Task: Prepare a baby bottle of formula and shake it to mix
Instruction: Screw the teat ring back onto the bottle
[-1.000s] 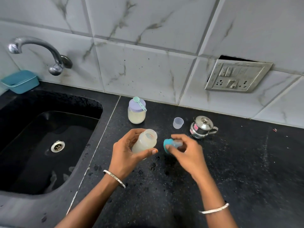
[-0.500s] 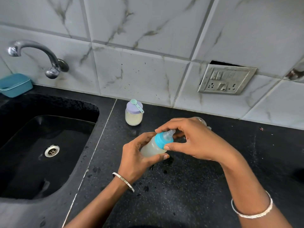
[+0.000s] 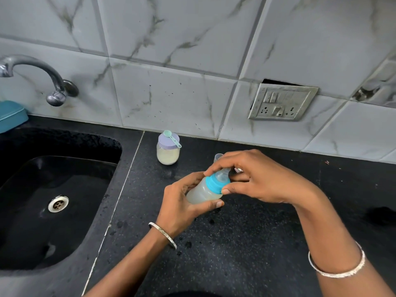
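Head: cloudy bottle (image 3: 201, 194), teal collar (image 3: 213, 185)

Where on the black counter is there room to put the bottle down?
Bare counter lies right of the right hand, below the switch plate, and in front of the baby bottle toward the near edge. It is crowded behind the bottle: the lavender-lidded jar and the clear cup stand there, and the sink fills the left.
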A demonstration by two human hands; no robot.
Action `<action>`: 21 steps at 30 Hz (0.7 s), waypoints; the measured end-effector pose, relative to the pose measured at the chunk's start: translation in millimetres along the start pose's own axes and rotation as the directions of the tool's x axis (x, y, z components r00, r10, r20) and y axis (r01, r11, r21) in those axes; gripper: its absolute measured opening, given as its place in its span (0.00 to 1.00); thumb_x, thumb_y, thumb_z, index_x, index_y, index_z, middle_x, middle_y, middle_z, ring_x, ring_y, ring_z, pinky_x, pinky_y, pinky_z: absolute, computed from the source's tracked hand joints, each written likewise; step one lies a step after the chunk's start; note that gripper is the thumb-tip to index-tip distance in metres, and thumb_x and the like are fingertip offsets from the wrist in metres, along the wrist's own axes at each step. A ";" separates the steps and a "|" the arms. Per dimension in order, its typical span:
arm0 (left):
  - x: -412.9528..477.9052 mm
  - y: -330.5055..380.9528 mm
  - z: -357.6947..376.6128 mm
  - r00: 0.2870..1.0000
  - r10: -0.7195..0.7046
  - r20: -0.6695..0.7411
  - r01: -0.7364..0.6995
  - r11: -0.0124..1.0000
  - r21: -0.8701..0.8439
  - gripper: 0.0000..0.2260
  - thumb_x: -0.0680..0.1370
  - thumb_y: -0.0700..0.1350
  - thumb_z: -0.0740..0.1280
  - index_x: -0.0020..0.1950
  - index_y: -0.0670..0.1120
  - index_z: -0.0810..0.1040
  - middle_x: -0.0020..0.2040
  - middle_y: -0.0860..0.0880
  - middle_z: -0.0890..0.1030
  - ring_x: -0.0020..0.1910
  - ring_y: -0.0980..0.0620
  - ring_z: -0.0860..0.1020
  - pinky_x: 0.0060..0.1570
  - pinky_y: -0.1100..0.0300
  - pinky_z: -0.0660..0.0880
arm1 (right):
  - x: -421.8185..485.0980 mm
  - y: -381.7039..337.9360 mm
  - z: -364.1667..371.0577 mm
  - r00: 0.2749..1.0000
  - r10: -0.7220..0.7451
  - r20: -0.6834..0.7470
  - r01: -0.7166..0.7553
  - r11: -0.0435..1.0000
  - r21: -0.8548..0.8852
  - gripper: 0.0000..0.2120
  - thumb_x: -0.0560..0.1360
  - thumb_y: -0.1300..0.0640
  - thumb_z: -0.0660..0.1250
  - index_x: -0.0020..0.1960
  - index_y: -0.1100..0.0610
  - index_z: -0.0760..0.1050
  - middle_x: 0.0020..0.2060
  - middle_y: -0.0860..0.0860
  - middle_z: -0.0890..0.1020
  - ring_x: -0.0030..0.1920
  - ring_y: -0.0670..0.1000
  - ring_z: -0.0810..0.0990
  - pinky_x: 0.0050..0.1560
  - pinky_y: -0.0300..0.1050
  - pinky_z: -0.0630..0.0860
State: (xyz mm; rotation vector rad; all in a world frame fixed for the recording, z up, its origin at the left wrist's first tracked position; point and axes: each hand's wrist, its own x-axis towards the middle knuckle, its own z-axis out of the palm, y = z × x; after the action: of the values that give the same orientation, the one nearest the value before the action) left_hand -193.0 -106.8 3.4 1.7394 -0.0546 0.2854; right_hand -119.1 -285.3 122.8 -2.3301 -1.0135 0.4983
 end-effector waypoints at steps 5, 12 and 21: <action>-2.3 0.5 3.9 1.000 -0.001 0.024 0.002 1.000 -0.018 0.25 0.65 0.49 0.83 0.60 0.51 0.82 0.53 0.57 0.86 0.54 0.54 0.84 0.56 0.57 0.81 | -5.0 1.3 -5.2 1.000 0.009 0.015 -0.009 1.000 -0.008 0.21 0.74 0.63 0.76 0.63 0.46 0.82 0.58 0.42 0.82 0.62 0.45 0.80 0.62 0.51 0.81; 3.9 4.3 4.1 0.999 0.022 0.041 -0.022 1.000 0.001 0.24 0.66 0.50 0.82 0.61 0.51 0.81 0.53 0.57 0.85 0.54 0.53 0.83 0.55 0.56 0.81 | -7.8 5.9 -4.0 1.000 -0.014 -0.021 0.015 1.000 0.016 0.21 0.75 0.66 0.75 0.64 0.49 0.82 0.60 0.43 0.79 0.63 0.46 0.79 0.57 0.46 0.84; 1.0 5.3 6.9 0.998 0.053 0.016 -0.053 0.998 0.016 0.25 0.65 0.50 0.83 0.60 0.53 0.82 0.52 0.60 0.85 0.52 0.57 0.83 0.52 0.66 0.78 | -2.7 -7.4 9.8 0.967 0.197 -0.160 -0.219 0.966 -0.137 0.22 0.74 0.34 0.69 0.58 0.49 0.81 0.40 0.44 0.84 0.35 0.43 0.85 0.44 0.49 0.84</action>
State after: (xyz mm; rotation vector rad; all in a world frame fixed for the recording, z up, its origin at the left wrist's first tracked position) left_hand -192.0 -114.4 7.6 1.7587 -0.1100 0.3120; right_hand -130.1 -279.8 120.1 -2.5847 -0.7664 0.3329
